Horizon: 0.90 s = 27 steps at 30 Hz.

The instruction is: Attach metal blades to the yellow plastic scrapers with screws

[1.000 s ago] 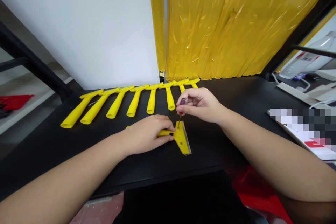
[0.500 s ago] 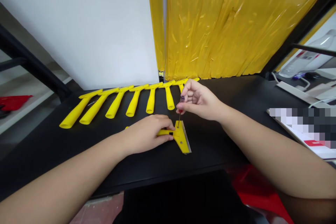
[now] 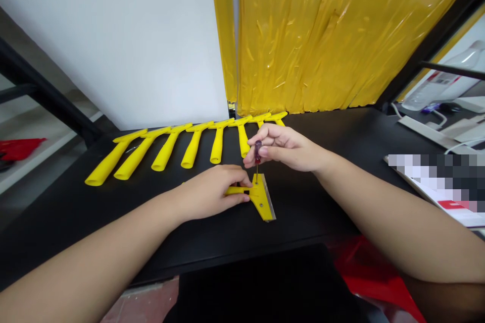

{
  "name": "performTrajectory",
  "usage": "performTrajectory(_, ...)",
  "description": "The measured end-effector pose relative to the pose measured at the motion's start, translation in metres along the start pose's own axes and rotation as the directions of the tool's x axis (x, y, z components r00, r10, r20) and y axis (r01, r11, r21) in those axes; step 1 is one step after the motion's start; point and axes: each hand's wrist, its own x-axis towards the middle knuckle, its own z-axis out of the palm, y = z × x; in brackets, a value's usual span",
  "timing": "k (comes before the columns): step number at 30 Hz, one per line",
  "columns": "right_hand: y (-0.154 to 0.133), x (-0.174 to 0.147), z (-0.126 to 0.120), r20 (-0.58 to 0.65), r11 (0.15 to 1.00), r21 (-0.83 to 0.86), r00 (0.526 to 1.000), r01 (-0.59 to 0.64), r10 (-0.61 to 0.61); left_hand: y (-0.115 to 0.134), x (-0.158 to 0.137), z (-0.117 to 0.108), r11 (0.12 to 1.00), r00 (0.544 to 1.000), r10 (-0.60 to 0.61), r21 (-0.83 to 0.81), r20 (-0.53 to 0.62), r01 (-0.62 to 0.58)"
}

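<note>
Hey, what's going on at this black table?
Someone's left hand grips a yellow, T-shaped scraper with a thin metal blade on the black table. The right hand holds a small screwdriver with a dark purplish-red handle upright, its tip at the farther of two screws. Beyond, more yellow T-shaped pieces lie in a row.

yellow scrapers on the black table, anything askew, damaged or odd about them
Nothing stands out: no visible damage, and the back row of scrapers lies in order. One scraper is turned sideways, apart from the row, but the left hand holds it and the right hand has a screwdriver at its far screw.
</note>
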Motion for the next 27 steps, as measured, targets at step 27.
performTrajectory(27,0.013,0.013,0.028,-0.259,0.895,0.446,0.961,0.029,0.098,0.0,0.001,0.002,1.0,1.0,-0.006,0.022,-0.006,0.006)
